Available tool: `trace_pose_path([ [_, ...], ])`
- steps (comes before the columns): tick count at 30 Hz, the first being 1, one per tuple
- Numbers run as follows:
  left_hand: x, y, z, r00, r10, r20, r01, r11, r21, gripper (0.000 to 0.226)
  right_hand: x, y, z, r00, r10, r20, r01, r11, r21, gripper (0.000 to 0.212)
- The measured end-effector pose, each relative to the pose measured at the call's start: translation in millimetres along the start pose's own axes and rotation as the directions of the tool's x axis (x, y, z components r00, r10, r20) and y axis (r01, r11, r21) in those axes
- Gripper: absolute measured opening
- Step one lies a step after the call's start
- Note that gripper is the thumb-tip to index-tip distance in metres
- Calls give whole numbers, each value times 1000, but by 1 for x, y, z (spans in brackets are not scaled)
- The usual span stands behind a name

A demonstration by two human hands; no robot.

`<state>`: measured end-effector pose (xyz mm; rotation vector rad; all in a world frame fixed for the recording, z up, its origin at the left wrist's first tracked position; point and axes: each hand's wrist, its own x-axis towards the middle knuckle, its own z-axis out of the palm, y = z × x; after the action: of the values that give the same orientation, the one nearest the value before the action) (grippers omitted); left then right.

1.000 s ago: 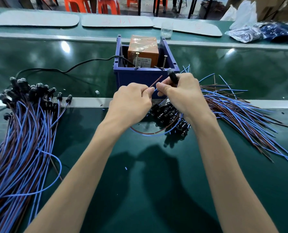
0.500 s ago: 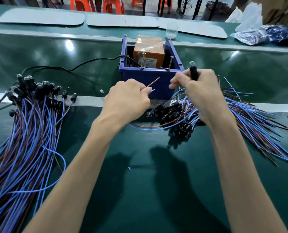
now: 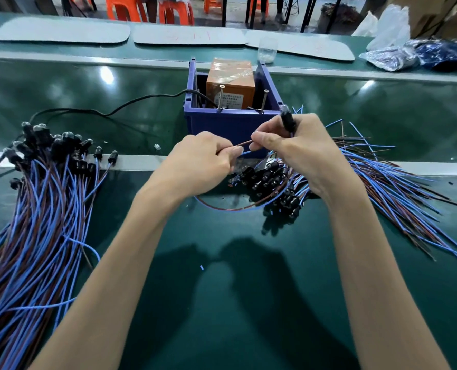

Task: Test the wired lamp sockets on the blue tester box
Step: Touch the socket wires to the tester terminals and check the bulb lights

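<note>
- Green bench top (image 3: 222, 303): nearest surface; both my forearms reach across it and cast shadows on it.
- Left bundle (image 3: 35, 204): wired lamp sockets with blue and brown leads, fanned toward me on my left, black socket heads at the far end.
- Loose pile (image 3: 270, 182): black sockets heaped directly beneath my hands, leads trailing right into the right bundle (image 3: 398, 182) of blue and brown wires.
- Left hand (image 3: 198, 158): fingers curled, thumb and forefinger pinching the end of a brown wire (image 3: 244, 142).
- Right hand (image 3: 304, 153): fingers wrapped round one lamp socket (image 3: 288, 120), whose tip rises above the knuckles; the thumb tip meets the same brown wire just beside my left fingertips.
- Blue tester box (image 3: 230, 124): stands just beyond both hands, centred; the held socket is near its front right corner, not touching the contacts.
- Two screws (image 3: 220, 98): upright on the box's front rim, apart from each other.
- Orange block (image 3: 231, 78): sits inside the box; label text too small to read.
- Black cable (image 3: 115, 110): runs from the box leftward across the bench.
- Clear cup (image 3: 267, 49), grey mats (image 3: 59, 33), plastic bags (image 3: 392, 49): far bench.
- Orange stools (image 3: 147, 9): beyond.
</note>
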<state>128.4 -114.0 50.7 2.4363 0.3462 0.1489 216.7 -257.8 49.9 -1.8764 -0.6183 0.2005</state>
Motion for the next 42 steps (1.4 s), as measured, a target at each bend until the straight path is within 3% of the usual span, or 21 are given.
trace_pose_path([
  [14, -5, 7, -1, 999, 45, 18, -45, 999, -16, 44, 5, 4, 2, 995, -33, -91, 17, 985, -170, 31],
  [17, -9, 7, -6, 998, 54, 23, -53, 998, -16, 44, 7, 4, -7, 984, -17, -177, -17, 982, -189, 31],
  [22, -12, 9, -14, 996, 79, -49, -84, 990, -116, 44, 3, 2, -27, 966, -58, -253, 44, 997, -60, 26],
  [26, -12, 12, -9, 994, 79, -74, -92, 976, -197, 44, 1, -3, -17, 986, -85, -146, 88, 996, 10, 19],
  [29, -9, 11, -8, 995, 51, -82, -72, 958, -276, 42, 1, -3, -8, 991, -82, -110, 85, 996, 24, 31],
  [32, -6, 10, -8, 999, 14, -44, -32, 902, -431, 38, 4, -2, -2, 971, -26, -238, 44, 996, 71, 43],
  [34, -6, 10, -8, 1000, 8, -26, -20, 857, -515, 36, 6, -2, 2, 926, 26, -376, 19, 993, 115, 33],
  [36, -6, 11, -7, 999, 22, -26, -33, 810, -585, 33, 6, -2, 4, 906, 89, -414, 31, 961, 274, 22],
  [38, -7, 14, -6, 998, 52, -31, -59, 747, -662, 28, 4, -3, 6, 929, 117, -351, 47, 904, 424, 34],
  [42, -9, 20, -3, 997, 45, -68, -81, 639, -765, 11, 4, -7, 9, 969, 183, -169, -70, 851, 520, 79],
])
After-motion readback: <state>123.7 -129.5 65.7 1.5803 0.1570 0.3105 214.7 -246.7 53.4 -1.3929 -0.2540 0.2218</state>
